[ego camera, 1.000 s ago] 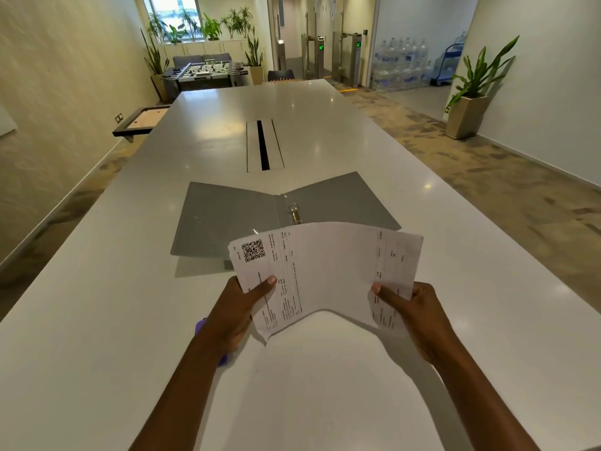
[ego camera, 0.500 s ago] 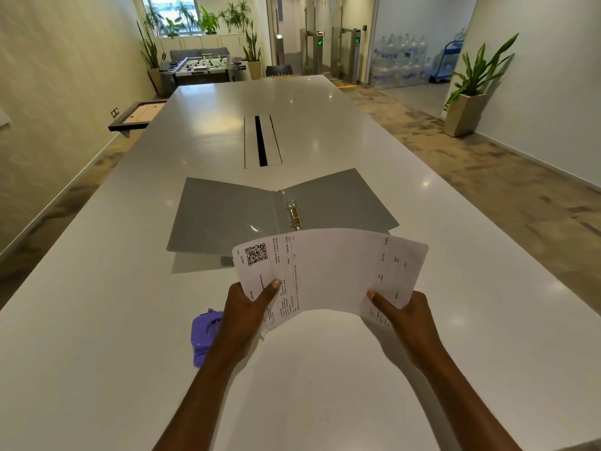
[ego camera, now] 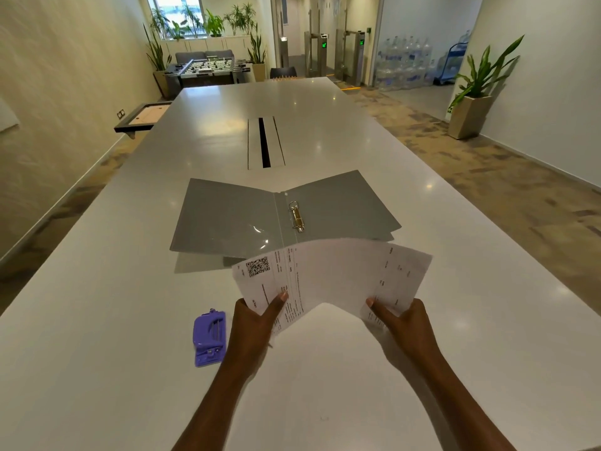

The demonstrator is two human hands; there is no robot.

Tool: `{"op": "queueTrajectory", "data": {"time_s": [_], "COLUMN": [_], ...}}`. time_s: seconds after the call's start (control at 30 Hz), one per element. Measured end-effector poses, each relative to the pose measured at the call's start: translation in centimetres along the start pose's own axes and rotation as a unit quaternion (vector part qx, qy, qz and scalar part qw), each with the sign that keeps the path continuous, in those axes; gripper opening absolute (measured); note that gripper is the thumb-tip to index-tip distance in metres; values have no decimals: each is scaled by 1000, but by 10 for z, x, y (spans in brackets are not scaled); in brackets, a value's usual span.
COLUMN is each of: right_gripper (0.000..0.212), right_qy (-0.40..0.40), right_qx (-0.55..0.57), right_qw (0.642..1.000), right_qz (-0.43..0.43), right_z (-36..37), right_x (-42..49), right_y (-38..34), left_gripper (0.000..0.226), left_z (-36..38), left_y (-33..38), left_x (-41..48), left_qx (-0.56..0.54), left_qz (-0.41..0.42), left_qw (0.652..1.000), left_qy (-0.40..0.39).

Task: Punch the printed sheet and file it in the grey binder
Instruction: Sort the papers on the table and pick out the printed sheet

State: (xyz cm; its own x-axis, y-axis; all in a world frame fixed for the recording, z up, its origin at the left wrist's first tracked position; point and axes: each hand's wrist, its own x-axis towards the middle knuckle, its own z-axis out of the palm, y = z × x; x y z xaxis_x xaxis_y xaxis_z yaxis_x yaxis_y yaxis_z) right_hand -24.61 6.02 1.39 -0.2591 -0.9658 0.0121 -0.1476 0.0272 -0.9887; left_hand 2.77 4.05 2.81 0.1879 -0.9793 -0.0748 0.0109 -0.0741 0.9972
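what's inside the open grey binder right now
Inside the binder only a metal ring clip on the spine shows, with no pages filed. The sheet, held in both hands, hides its near right corner.

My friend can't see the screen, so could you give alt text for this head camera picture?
Both hands, left hand and right hand, hold a printed sheet with a QR code above a long white table. Beyond it a grey binder lies open, rings showing. A purple hole punch lies beside the left hand.
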Motion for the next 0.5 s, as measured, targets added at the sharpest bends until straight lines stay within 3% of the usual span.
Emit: {"op": "queueTrajectory", "data": {"time_s": [0.13, 0.23, 0.4, 0.5], "right_gripper": [17, 18, 77, 84], "right_qy": [2, 22, 151, 122], "right_qx": [-28, -33, -130, -230], "right_qw": [1000, 998, 962, 916], "right_qz": [-13, -39, -185, -305], "right_z": [-5, -15, -28, -23], "right_x": [1, 6, 12, 6], "right_y": [1, -11, -66, -123], "left_gripper": [53, 41, 20, 20], "left_z": [0, -5, -15, -17], "left_y": [3, 10, 29, 42], "left_x": [5, 13, 19, 19], "left_qx": [15, 56, 89, 117], "left_qz": [-15, -2, 38, 75], "left_qw": [1000, 998, 995, 990], "left_qy": [-6, -14, -21, -32]}}
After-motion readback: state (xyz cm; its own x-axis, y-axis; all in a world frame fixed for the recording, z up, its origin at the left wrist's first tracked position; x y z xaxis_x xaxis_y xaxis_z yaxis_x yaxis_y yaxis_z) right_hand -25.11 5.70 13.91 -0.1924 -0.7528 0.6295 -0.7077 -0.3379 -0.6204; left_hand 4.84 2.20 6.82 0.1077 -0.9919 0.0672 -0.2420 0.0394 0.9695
